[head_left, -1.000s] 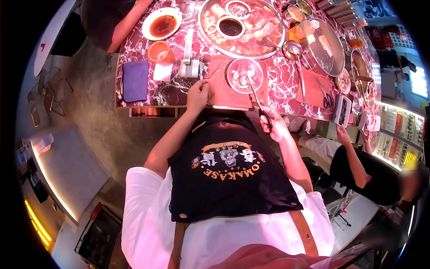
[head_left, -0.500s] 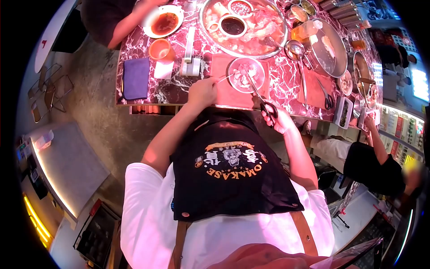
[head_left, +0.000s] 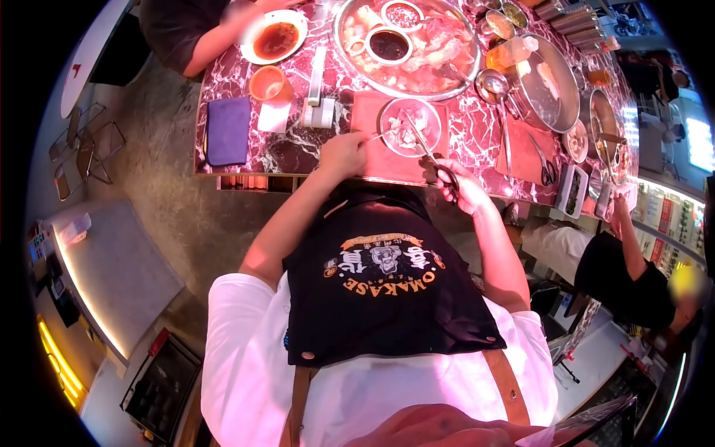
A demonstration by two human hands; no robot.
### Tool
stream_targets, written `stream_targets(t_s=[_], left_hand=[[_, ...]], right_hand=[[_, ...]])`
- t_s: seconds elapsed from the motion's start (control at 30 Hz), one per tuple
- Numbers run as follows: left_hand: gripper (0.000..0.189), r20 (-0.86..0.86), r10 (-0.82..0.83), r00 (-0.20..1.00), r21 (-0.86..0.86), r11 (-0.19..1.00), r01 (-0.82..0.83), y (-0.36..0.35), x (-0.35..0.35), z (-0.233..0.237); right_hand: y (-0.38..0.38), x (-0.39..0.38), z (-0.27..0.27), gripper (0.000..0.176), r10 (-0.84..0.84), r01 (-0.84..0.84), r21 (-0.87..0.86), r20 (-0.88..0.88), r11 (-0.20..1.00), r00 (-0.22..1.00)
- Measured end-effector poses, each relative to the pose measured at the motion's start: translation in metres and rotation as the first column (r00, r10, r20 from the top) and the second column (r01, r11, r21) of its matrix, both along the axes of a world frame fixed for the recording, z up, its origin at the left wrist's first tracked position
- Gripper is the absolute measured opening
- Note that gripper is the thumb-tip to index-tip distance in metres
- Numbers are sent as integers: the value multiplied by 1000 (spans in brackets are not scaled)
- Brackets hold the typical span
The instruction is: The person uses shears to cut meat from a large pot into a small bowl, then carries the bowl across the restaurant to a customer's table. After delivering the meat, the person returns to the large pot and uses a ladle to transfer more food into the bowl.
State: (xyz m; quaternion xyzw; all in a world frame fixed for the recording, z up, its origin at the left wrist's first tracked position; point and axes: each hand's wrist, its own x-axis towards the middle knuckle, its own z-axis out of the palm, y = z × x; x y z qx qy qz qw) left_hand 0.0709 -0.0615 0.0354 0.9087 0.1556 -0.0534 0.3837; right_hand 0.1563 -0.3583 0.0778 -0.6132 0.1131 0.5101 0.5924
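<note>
Your right hand (head_left: 463, 188) gripping one pair of scissors (head_left: 433, 159), left hand (head_left: 343, 155) pinching one thin utensil (head_left: 375, 137), one bowl (head_left: 437, 140) near the marbled tabletop (head_left: 471, 143)'s front edge, grey floor (head_left: 160, 156).

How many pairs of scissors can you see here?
2: one pair in the right hand, a second pair lying on the red cloth farther right. Others may be hidden.

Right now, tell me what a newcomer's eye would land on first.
Probably the big round platter at the top middle, with a bowl of dark sauce in it. Just below, the right hand holds scissors over a small bowl of pale pieces; lower still, gold OMAKASE lettering crosses the black apron.
</note>
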Motion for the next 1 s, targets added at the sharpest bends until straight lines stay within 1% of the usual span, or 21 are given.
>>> stream_targets(t_s=[0.07,0.1,0.17,0.2,0.23,0.27,0.33,0.37,0.4,0.43,0.47,0.5,0.53,0.6,0.67,0.73,0.77,0.87,0.9,0.93,1.0], left_hand=[[25,93,-19,996,-16,1000,20,2,-2,-2],[25,93,-17,996,-16,1000,19,3,-2,2],[24,94,-107,990,36,994,104,4,-6,12],[24,69,-134,989,96,987,127,7,-15,11],[24,81,-174,981,156,975,160,11,-18,10],[26,73,-179,981,96,980,172,12,-21,15],[29,120,-110,987,-34,993,115,14,-26,22],[26,132,-9,991,-182,983,33,15,-27,5],[23,126,103,987,-309,949,-59,15,-32,-9],[23,86,165,983,-369,921,-122,12,-29,23],[23,101,241,965,-507,847,-159,14,-26,-7],[24,123,317,940,-606,774,-182,11,-22,-9],[26,115,296,948,-533,824,-192,15,-21,-26],[27,151,336,930,-500,837,-221,14,-12,-66],[29,255,338,906,-480,857,-185,5,-5,-64],[28,147,373,916,-535,809,-244,0,10,-98],[28,147,369,918,-508,825,-250,2,18,-137],[28,84,302,949,-456,859,-233,-12,23,-95],[29,245,274,930,-329,926,-186,-17,23,-97],[29,246,268,931,-320,930,-183,-18,22,-99],[30,128,248,960,-365,912,-187,-20,22,-95]], right_hand=[[-4,-3,-1,33,10,-10,-2,18,1000,1000],[-6,-5,0,33,-4,4,-2,23,1000,1000],[-12,-10,-1,33,-26,25,14,34,1000,999],[-16,-12,-4,30,-96,98,89,-19,991,995],[-4,-9,12,24,-58,44,-114,-125,993,990],[-7,-18,8,20,-58,56,-107,-11,993,998],[0,-20,25,19,-124,95,-227,-114,969,986],[-3,-23,25,16,-115,99,-126,-121,987,986],[-18,-31,1,20,-71,70,-16,-80,997,994],[-22,-36,-7,22,-71,72,17,-42,997,997],[-23,-39,-10,26,-61,63,56,-22,996,998],[-22,-41,-10,24,-58,59,58,-15,997,998],[-22,-42,-9,23,-50,50,60,-10,997,999],[-22,-44,3,22,-50,51,24,-28,998,998],[-29,-47,-6,26,-14,12,62,37,998,999],[-32,-47,-1,28,-33,32,83,14,996,999],[-33,-49,-1,28,-53,55,96,-17,994,998],[-36,-53,-2,30,-76,84,146,-59,986,995],[-34,-55,2,30,-80,90,154,-66,984,995],[-34,-57,5,32,-85,96,161,-73,982,994],[-39,-60,5,34,-94,104,185,-62,977,994]])
